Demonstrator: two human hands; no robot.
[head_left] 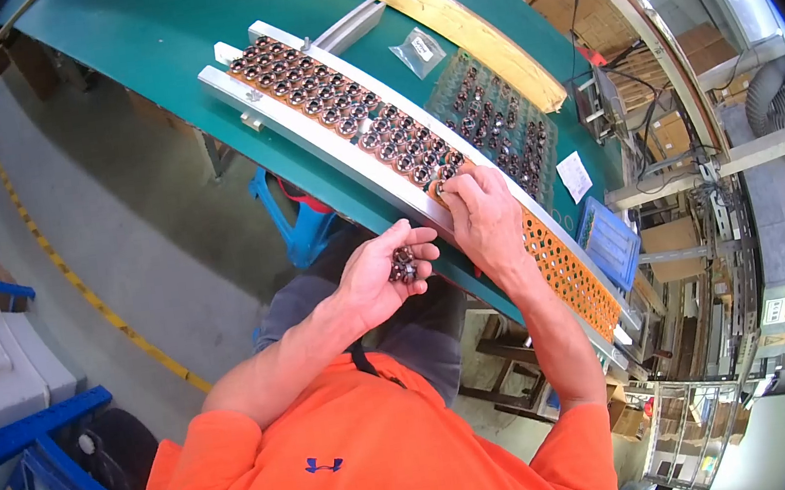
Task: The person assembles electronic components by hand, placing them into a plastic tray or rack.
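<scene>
Factory workshop: green workbench, yellow floor line.

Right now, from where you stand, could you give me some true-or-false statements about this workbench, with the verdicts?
1. The left hand holds small dark shiny parts in its curled fingers. True.
2. The right hand is at the orange perforated board. True.
3. Round shiny pieces fill the whole board. False: the stretch to the right of the right hand shows bare holes.
4. The tabletop is red. False: it is green.
5. A blue tray lies to the right of the right hand. True.
</scene>
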